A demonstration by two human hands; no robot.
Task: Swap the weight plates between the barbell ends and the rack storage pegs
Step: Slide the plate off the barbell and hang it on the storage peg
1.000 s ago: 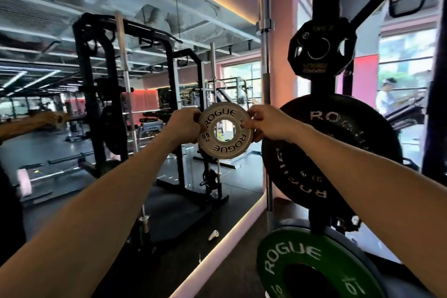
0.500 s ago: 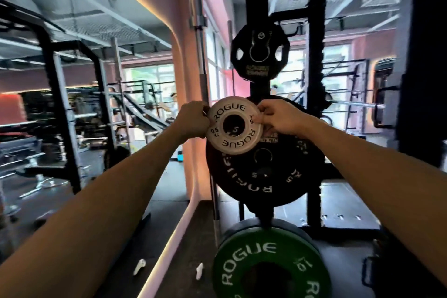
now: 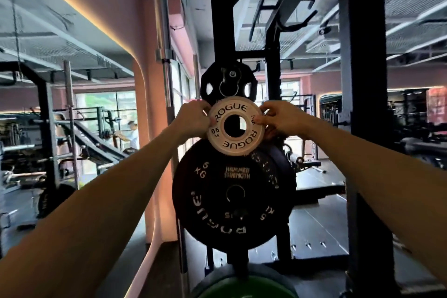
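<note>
Both hands (image 3: 193, 120) (image 3: 281, 120), white plate (image 3: 235, 146) upright, facing camera

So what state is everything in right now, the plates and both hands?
White plate: held up in the air, on no peg, hole empty.
Left hand: pinches the white plate's left edge.
Right hand: pinches its right edge.
Large black plate: stored on the rack.
Small black plate: stored higher up.
Green plate: lowest, mostly cut off.

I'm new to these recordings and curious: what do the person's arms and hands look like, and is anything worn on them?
Both forearms are bare as far as the picture reaches: no sleeves in view. The left hand and right hand wear no gloves, and no watch, strap or ring can be seen on wrists or fingers.
</note>
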